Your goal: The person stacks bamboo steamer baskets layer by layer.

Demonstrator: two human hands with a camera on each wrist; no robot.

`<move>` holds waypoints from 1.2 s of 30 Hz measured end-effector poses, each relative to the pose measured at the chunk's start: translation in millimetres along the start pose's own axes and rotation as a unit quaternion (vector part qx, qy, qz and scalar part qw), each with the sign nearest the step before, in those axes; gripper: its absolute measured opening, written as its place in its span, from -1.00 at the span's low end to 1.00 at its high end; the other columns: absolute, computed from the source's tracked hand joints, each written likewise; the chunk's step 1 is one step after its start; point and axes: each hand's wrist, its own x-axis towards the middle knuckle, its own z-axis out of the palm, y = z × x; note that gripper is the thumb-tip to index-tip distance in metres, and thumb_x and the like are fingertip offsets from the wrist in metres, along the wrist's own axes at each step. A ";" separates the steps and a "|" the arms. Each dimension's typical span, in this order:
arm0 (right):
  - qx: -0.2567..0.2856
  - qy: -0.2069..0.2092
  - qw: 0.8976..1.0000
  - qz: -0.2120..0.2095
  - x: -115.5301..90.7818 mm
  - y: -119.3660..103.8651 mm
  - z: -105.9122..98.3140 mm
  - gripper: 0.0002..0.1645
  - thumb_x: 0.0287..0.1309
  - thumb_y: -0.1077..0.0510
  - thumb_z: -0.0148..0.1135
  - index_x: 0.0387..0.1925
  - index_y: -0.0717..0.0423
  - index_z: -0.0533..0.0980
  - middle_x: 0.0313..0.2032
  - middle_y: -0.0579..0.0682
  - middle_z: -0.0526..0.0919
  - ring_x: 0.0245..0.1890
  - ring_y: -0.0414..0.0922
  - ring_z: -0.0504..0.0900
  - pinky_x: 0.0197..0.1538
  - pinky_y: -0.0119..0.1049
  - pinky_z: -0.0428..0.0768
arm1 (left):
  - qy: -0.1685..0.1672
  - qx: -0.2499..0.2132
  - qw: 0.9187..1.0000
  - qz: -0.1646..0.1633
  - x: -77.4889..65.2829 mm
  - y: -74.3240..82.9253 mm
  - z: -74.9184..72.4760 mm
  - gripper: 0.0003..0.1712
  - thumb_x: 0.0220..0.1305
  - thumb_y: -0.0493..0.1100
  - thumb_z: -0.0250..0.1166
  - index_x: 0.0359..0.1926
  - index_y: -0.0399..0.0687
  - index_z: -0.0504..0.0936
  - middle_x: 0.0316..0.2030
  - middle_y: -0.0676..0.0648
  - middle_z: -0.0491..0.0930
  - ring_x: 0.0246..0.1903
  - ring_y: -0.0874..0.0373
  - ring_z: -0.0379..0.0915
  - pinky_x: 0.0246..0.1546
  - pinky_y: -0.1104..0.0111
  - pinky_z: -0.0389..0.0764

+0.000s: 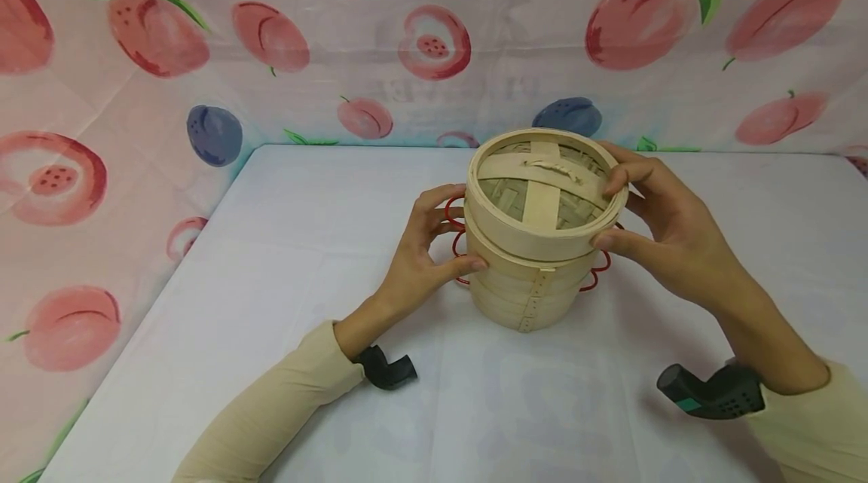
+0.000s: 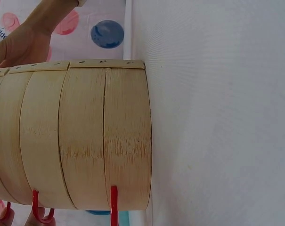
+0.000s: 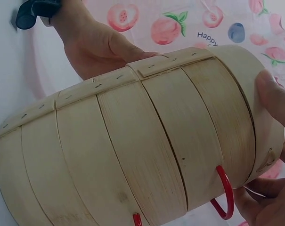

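Observation:
A round stacked bamboo steamer (image 1: 502, 283) stands on the table in the head view, with red loop handles (image 1: 600, 266) on both sides. On top sits its woven lid (image 1: 542, 204), with a bamboo strip handle across it. My left hand (image 1: 422, 251) grips the steamer's left side, thumb in front and fingers round the back by the red loops. My right hand (image 1: 678, 234) holds the lid's right edge, thumb low on the rim and fingers over the top. The right wrist view shows the steamer's tiers (image 3: 147, 141) close up, with the right thumb (image 3: 274, 94) against the lid.
The white-covered table (image 1: 529, 408) lies under the steamer. A fruit-print cloth (image 1: 502, 46) hangs behind the table and along its left. Dark devices (image 1: 712, 392) are worn on both wrists.

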 end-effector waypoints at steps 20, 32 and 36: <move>0.038 -0.038 0.998 -0.037 3.1 8.6 -0.3 -0.40 0.06 0.28 0.40 -0.07 0.53 0.23 0.36 0.29 0.14 0.39 0.13 0.05 0.26 -0.34 0.28 | 0.004 -0.005 1.000 -0.010 1.1 1.7 -0.4 0.07 0.05 0.19 0.41 0.43 -0.08 0.05 0.26 -0.07 0.22 0.06 -0.07 0.39 0.07 0.12 0.46; 0.043 -0.049 0.997 -0.044 3.6 9.9 -1.4 -0.39 0.09 0.25 0.37 -0.04 0.52 0.22 0.37 0.29 0.11 0.42 0.13 -0.04 0.28 -0.32 0.24 | 0.004 -0.003 1.000 -0.019 0.9 1.5 0.8 0.09 0.06 0.21 0.39 0.45 -0.05 0.02 0.23 -0.08 0.22 0.06 -0.02 0.41 0.07 0.13 0.46; 0.037 -0.040 0.998 -0.039 2.8 8.9 0.0 -0.38 0.09 0.26 0.38 -0.03 0.54 0.22 0.37 0.31 0.09 0.42 0.14 -0.03 0.28 -0.33 0.26 | 0.003 -0.001 1.000 -0.021 1.2 1.8 1.1 0.10 0.06 0.22 0.39 0.45 -0.05 0.02 0.24 -0.08 0.22 0.07 0.00 0.41 0.07 0.13 0.46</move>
